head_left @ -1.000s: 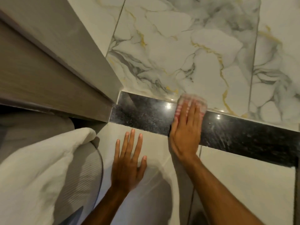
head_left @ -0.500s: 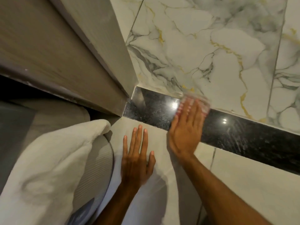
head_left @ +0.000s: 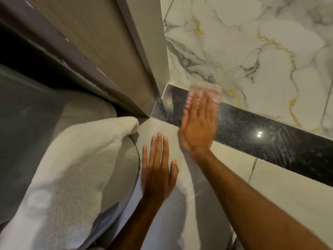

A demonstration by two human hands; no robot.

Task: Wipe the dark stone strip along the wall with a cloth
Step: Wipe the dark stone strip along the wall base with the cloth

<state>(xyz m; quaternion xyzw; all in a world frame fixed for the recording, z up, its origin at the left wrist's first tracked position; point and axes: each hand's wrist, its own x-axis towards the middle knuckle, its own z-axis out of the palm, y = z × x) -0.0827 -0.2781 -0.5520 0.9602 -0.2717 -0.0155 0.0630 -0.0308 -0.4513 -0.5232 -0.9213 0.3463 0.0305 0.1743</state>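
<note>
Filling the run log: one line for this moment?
right hand: flat on cloth, wiping dark stone strip | left hand: flat on pale tile

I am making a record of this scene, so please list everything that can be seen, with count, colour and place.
dark stone strip: one, black speckled, along the wall from the corner to the right edge
cloth: one, pink and white, blurred, pressed on the strip under the right hand
marble tiles: several, white with grey and gold veins, above the strip
plain tiles: several, pale, below the strip
wooden panel: one, grey-brown, upper left
towel: one, white, lower left
left hand: one, flat on the plain tile
right hand: one, flat on the cloth
</note>
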